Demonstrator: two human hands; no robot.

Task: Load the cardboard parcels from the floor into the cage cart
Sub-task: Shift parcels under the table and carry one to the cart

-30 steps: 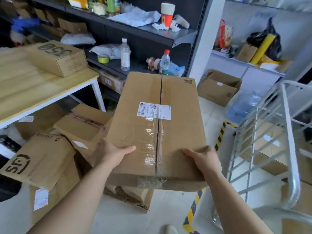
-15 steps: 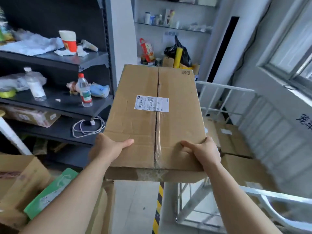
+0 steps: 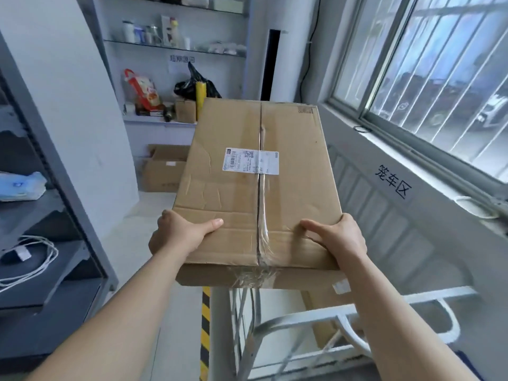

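Hands come first. My left hand (image 3: 176, 237) grips the near left corner of the box (image 3: 255, 188), and my right hand (image 3: 339, 240) grips the near right corner. Both thumbs lie flat on top. My other fingers go down the sides and under, where I cannot see them. The box is up in the air in front of me, its long way pointing away, with its white label (image 3: 250, 161) facing up. It hangs over the near white rail (image 3: 302, 318) of the cart (image 3: 428, 294) and touches nothing but my hands, as far as I can tell.

I think the job now is to get the box over the rail and down inside. I am holding only the near end, so the far end may want to dip. I should hold tight and keep the box flat. Then I should push it forward till all of it is past the rail, and lower it slowly. I can see another box (image 3: 320, 299) in the cart just under mine, so mine may have to go on top of it or beside it. Most of the cart is hidden, so I cannot tell which. I must watch that my fingers do not get squashed between the box and the rail. I should let go only when the box sits steady.
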